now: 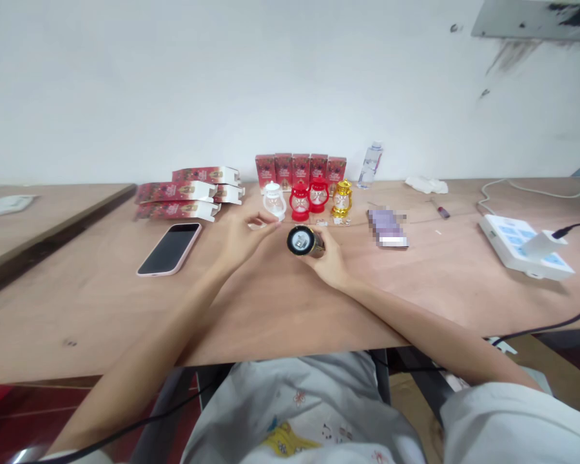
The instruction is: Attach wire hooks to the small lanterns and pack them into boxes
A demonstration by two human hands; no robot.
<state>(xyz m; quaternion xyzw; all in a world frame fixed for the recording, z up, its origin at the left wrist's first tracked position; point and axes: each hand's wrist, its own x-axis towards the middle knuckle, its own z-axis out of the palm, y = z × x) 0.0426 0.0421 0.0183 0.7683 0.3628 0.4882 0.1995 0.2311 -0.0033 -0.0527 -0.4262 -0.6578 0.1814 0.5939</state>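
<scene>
Black, white, red, gold
In the right fingers (pixel 332 248), a black object (pixel 301 240) with a pale disc; beside the left fingertips (pixel 270 222), a white lantern (pixel 274 201); beyond the fingers, two red lanterns (pixel 299 214), a gold lantern (pixel 341 200), pale-lettered red boxes (pixel 301 169).

Right hand (pixel 332 265) — fingers partly hidden behind black-rimmed object (pixel 301 241); purple phone (pixel 386 227) — screen blurred.

white lantern (pixel 272 202): glossy plastic | gold lantern (pixel 341 200): shiny, metallic-looking | tabletop (pixel 270 309): smooth wood
</scene>
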